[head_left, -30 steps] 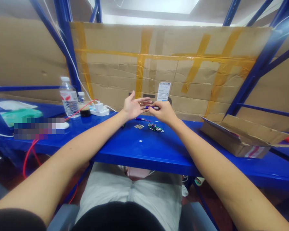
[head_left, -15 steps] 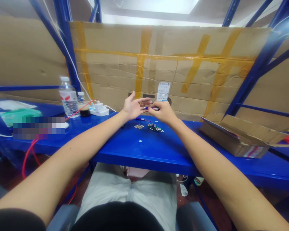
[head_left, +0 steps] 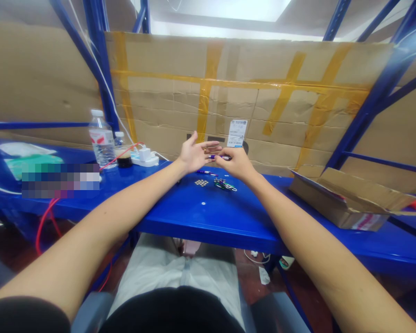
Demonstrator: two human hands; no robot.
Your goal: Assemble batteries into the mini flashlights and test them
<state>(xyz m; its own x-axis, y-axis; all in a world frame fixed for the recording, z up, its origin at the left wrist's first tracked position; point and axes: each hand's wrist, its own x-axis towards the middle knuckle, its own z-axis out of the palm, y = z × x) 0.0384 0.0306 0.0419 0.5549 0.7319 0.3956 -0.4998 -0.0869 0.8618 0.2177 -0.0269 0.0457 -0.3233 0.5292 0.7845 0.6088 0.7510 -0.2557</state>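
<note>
My right hand [head_left: 238, 159] is closed around a slim purple pen [head_left: 223, 157], held level above the table. Its tip points left toward my left hand [head_left: 194, 155], which is open with the palm turned up and the fingers stretched out. The pen's tip is close to those fingers; whether it touches them I cannot tell. Below my hands, a second purple pen [head_left: 207, 173] lies on the blue table. In front of it are a cluster of small round metal pieces [head_left: 201, 183] and a little heap of green and white cords or rings [head_left: 225, 185].
A small white disc [head_left: 203, 203] lies nearer the table's front edge. At left stand a clear water bottle [head_left: 102, 138], a small bottle of dark liquid [head_left: 124, 159] and a white power strip [head_left: 145, 158]. An open cardboard box [head_left: 339, 199] sits at right. Taped cardboard [head_left: 180, 104] walls the back.
The view has shifted slightly, moving everything a little to the right in the picture. Both hands keep the same pose, and the pen stays in my right hand.
</note>
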